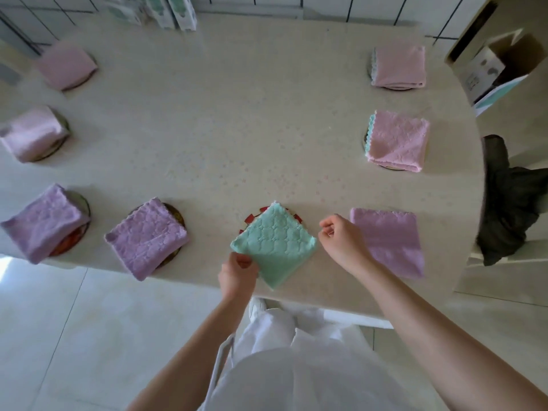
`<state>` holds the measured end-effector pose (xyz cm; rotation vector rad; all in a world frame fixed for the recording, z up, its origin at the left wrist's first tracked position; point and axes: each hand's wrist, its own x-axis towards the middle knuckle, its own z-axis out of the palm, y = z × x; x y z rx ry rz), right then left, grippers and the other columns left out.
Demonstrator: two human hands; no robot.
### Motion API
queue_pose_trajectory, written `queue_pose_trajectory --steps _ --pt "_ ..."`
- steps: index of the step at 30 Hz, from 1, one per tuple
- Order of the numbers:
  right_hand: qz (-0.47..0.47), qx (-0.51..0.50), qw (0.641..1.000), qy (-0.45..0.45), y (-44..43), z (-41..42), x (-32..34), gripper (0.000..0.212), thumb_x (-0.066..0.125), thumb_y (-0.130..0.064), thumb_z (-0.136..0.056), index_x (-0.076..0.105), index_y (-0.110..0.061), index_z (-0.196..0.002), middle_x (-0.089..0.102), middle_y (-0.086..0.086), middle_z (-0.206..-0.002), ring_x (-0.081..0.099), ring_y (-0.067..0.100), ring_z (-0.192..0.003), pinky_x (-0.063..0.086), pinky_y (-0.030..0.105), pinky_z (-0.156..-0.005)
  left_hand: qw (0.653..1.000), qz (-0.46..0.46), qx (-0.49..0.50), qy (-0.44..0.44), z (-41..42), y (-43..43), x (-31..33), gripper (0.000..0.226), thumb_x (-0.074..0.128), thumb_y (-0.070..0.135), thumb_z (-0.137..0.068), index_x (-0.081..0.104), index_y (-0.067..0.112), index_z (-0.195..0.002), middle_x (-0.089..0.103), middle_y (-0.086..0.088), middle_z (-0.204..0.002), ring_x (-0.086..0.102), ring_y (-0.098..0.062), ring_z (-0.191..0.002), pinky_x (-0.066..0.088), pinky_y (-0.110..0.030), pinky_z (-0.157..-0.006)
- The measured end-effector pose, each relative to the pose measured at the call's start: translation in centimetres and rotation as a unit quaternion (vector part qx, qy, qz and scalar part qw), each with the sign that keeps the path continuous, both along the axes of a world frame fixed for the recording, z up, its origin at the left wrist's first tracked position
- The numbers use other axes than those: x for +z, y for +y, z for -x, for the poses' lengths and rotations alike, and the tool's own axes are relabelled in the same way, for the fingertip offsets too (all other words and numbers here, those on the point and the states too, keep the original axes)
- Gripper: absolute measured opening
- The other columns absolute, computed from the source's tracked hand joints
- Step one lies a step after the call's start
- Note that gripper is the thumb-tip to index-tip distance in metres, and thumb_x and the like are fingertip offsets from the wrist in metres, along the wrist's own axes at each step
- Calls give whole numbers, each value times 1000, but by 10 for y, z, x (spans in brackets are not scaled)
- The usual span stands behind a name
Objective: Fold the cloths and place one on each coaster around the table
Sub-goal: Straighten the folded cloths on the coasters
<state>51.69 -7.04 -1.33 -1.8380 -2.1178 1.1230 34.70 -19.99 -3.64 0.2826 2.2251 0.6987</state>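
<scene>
A folded green cloth (274, 243) lies as a diamond on a red-and-white coaster (251, 217) at the table's near edge, its lower corner overhanging the edge. My left hand (237, 272) pinches the cloth's left corner, thumb on top. My right hand (341, 241) hovers just beside the right corner with loosely curled fingers and nothing in them. A folded purple cloth (388, 241) lies flat to the right; no coaster shows under it. Two purple cloths (146, 237) (44, 222) sit on coasters to the left.
Pink cloths on coasters line the right side (398, 140) (398, 66) and the far left (31, 133) (66, 65). Boxes (166, 10) stand at the table's far edge. A dark garment (507, 200) hangs over a chair on the right, with a cardboard box (501, 66) behind it.
</scene>
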Motion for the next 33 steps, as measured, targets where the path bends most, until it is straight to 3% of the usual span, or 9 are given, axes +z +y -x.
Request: queue_pose_trajectory --steps 4,7,11,17,20,23,25,29,33 --pt "29 -4 997 -71 -4 34 -4 24 55 -18 -86 60 -12 -108 67 6 -106 60 26 -103 42 28 -80 986 18 26 -161 15 -4 -2 12 65 9 -85 59 4 -94 72 -14 -80 72 -27 -66 60 -41 -68" --pt "46 7 994 -101 -4 44 -2 23 53 -19 -88 60 -9 -107 67 10 -104 60 28 -98 40 29 -70 972 14 47 -231 20 -5 -2 11 66 10 -85 65 0 -90 73 -16 -75 72 -30 -70 60 -42 -71" --pt "57 -7 992 -110 -3 52 4 27 54 -19 -88 61 4 -102 69 19 -97 62 34 -91 48 37 -74 950 27 88 -298 15 -6 -3 14 66 11 -85 65 -2 -80 70 -14 -71 66 -24 -59 59 -39 -76" --pt "89 -30 990 -101 3 56 11 28 57 -26 -87 61 0 -77 65 19 -72 60 35 -74 42 32 -58 922 7 120 -369 11 -6 -5 20 71 9 -82 64 -6 -93 58 -12 -77 56 -19 -58 57 -36 -79" --pt "98 -22 991 -91 3 58 14 36 56 -26 -87 43 -12 -56 41 7 -54 38 23 -58 23 32 -50 912 -14 122 -390 12 -3 -2 28 72 11 -82 62 -6 -102 57 -13 -87 58 -19 -68 56 -27 -63" --pt "115 -55 991 -26 3 58 14 28 54 -24 -90 64 2 -85 61 18 -75 47 19 -68 32 28 -60 914 -25 93 -394 18 -2 5 24 69 12 -84 61 -3 -102 56 -12 -87 56 -19 -73 56 -26 -64" --pt "115 -72 991 15 0 56 17 19 55 -25 -91 64 -9 -96 67 10 -93 55 17 -78 41 28 -70 923 -33 57 -380 26 0 9 21 67 12 -86 63 1 -102 62 -13 -95 59 -21 -80 55 -31 -79" --pt "129 -99 984 67 -13 48 16 9 59 -25 -90 61 -19 -96 65 3 -92 57 17 -80 45 31 -73 949 -63 17 -309 50 9 9 21 65 9 -86 61 3 -106 66 -13 -106 66 -23 -91 57 -35 -82" --pt "196 -154 964 91 -33 40 -1 8 62 -13 -88 61 -17 -96 66 1 -83 63 19 -73 55 37 -76 978 -58 -50 -192 71 18 5 11 69 10 -82 65 13 -91 68 -12 -100 65 -30 -97 54 -48 -87"
